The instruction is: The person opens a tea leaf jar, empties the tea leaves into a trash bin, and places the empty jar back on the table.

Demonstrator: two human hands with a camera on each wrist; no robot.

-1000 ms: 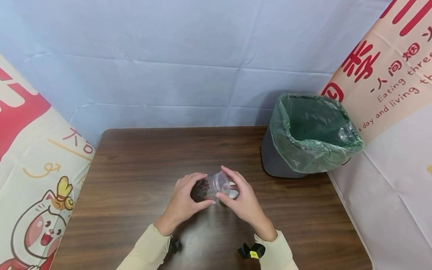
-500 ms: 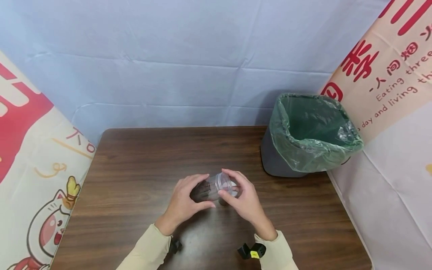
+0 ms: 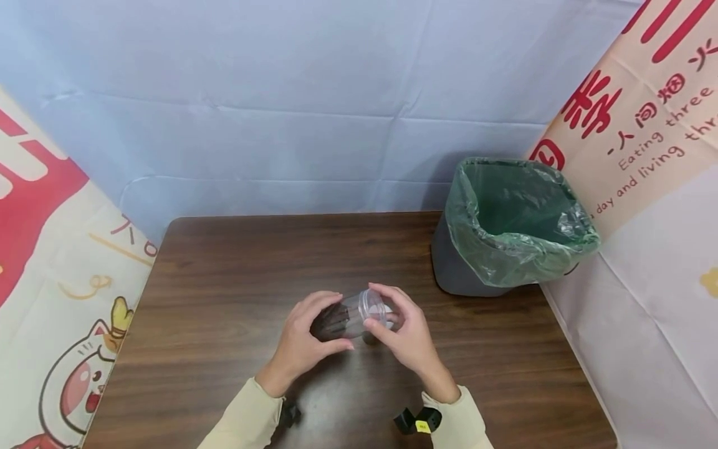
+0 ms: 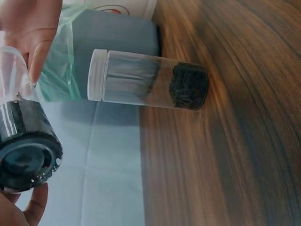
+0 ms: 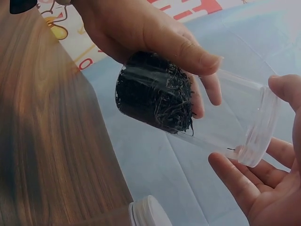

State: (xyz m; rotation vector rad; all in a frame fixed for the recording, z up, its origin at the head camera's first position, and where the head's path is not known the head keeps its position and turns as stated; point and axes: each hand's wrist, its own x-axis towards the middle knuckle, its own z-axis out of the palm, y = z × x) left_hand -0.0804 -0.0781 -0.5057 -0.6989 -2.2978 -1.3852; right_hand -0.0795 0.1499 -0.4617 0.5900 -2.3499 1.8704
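Both hands hold a clear plastic jar [image 3: 354, 315] tilted above the table, with dark, wiry tea leaves [image 5: 162, 96] gathered at its base end. My left hand [image 3: 300, 337] is curled round that base end, thumb on the near side. At the other end, my right hand [image 3: 408, 330] holds the clear, ringed mouth end between thumb and fingers. Whether a clear lid covers that end, I cannot tell. A second clear jar [image 4: 136, 77] stands upright below, with a whitish lid [image 5: 153, 212] and dark leaves at its bottom; in the head view it is mostly hidden.
A grey bin [image 3: 457, 265] with a green plastic liner [image 3: 505, 259] stands at the table's back right corner. The brown wooden table [image 3: 235, 268] backs onto a pale blue cloth [image 3: 269, 118]. Printed cloths hang at the left and right.
The held jar's base end and the left hand have shifted slightly left and down. The right hand stays almost in place at the mouth end, and the head view has shifted a little.
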